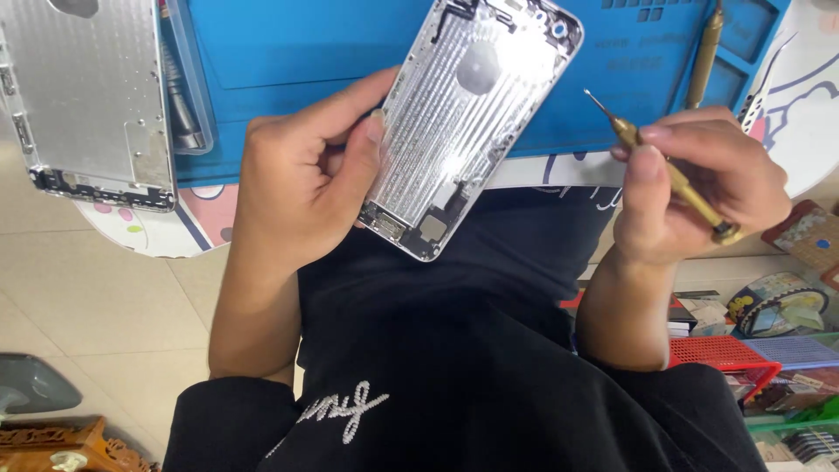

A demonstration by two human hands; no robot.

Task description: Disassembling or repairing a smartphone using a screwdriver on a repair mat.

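The blue work mat (pixel 350 52) is lying across the tabletop (pixel 157 229) at twelve o'clock, and the person, in a dark top, is sitting behind it with both hands raised over the lap. A second silver phone housing (pixel 83 96) is lying at ten o'clock, half on the mat's left edge and well apart from the hands. The silver phone shell (pixel 476 114) in hand is tilting from one o'clock down to six o'clock, its open inner side facing the camera, its upper end over the mat and its lower end hanging over the lap. The left hand (pixel 301 179) is closing around the shell's left edge, thumb pressing on the inner face. The right hand (pixel 699 188), at three o'clock, is pinching a brass-coloured screwdriver (pixel 669 170) between thumb and fingertips, its fine tip pointing toward eleven o'clock, near the shell's right edge but not touching it. A spare brass-coloured tool (pixel 706 52) is resting at one o'clock on the mat, and a red basket (pixel 721 354) with clutter is sitting at four o'clock on the floor. To do this step well, it would seem wise that the left hand is holding the shell steady, perhaps resting it on the mat, while the tip is coming in square to the screw, with light pressure so it is not slipping across the metal.
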